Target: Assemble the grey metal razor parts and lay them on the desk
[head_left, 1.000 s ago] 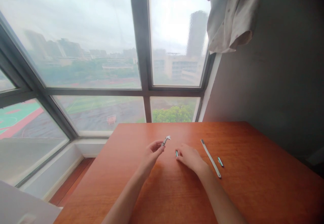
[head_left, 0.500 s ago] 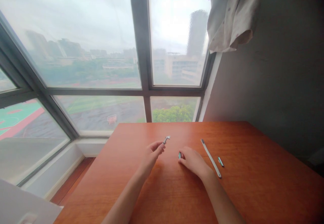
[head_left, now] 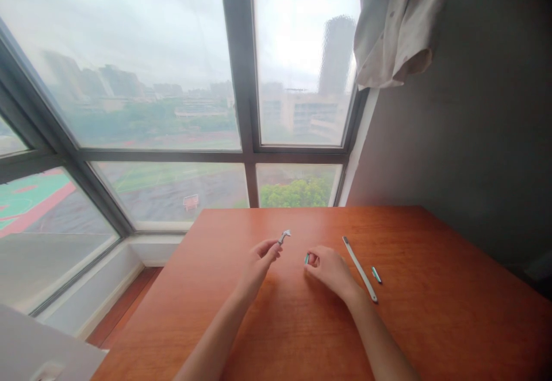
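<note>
My left hand (head_left: pixel 264 257) is closed, pinching a small silvery-grey tool with a bent head (head_left: pixel 284 235) between thumb and fingers, above the table. Its exact kind is too small to tell. To the right, my right hand (head_left: pixel 325 266) curls its fingers round a small green-and-silver cylinder (head_left: pixel 306 258), which looks like a battery and is partly hidden by the fingers. Beyond that hand lies a slim pale-grey stick (head_left: pixel 360 270) with a dark far tip and a small hole at its near end. A similar green-and-silver cylinder (head_left: pixel 376 275) rests beside the stick.
The reddish-brown wooden table (head_left: pixel 276 335) reaches to large windows with a dark frame (head_left: pixel 248 157). A grey wall (head_left: pixel 440 145) stands on the right, with a light spotted garment (head_left: pixel 394 30) hanging at the top. A white surface (head_left: pixel 38 346) is at lower left.
My right hand has risen slightly, and the cylinder in its fingers has moved up a little with it. My left hand stays almost still.
</note>
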A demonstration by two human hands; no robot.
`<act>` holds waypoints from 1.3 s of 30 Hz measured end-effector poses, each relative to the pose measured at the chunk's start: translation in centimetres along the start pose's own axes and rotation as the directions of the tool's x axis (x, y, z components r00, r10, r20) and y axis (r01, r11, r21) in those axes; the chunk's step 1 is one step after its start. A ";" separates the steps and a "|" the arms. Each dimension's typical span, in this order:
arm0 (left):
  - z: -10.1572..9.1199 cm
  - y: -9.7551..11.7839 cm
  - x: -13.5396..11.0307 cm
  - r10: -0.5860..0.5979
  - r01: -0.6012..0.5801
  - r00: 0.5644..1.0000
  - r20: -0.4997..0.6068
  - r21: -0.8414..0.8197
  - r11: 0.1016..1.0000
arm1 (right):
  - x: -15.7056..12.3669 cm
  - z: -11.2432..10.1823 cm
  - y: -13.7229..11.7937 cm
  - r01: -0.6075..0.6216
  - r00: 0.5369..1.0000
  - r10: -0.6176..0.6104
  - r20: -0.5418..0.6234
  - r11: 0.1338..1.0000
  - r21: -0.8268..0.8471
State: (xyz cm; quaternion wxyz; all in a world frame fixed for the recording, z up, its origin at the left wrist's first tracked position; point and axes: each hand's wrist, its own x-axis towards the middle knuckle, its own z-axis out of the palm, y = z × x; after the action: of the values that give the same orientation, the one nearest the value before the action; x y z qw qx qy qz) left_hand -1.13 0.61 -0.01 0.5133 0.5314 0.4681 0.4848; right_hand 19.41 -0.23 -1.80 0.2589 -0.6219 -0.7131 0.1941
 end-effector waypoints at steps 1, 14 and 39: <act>0.1 0.1 -0.1 0.001 -0.001 1.000 0.001 0.001 1.000 | 0.1 0.0 0.0 0.015 1.000 -0.012 -0.023 0.992 0.127; 2.2 0.8 -1.5 0.123 -0.120 0.990 0.075 -0.039 0.992 | -0.7 0.1 -1.1 -0.016 0.999 0.036 0.011 0.135 0.991; 2.6 1.5 -2.2 0.154 -0.146 0.978 0.142 -0.066 0.987 | -1.0 -0.2 -1.6 0.096 0.995 -0.043 -0.089 0.190 0.977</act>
State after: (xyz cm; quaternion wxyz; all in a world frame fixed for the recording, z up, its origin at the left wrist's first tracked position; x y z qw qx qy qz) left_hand 1.27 -1.82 1.44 0.5227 0.5852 0.3741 0.4943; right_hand 18.36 -1.48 -0.77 0.6180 -0.2873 -0.4493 0.5777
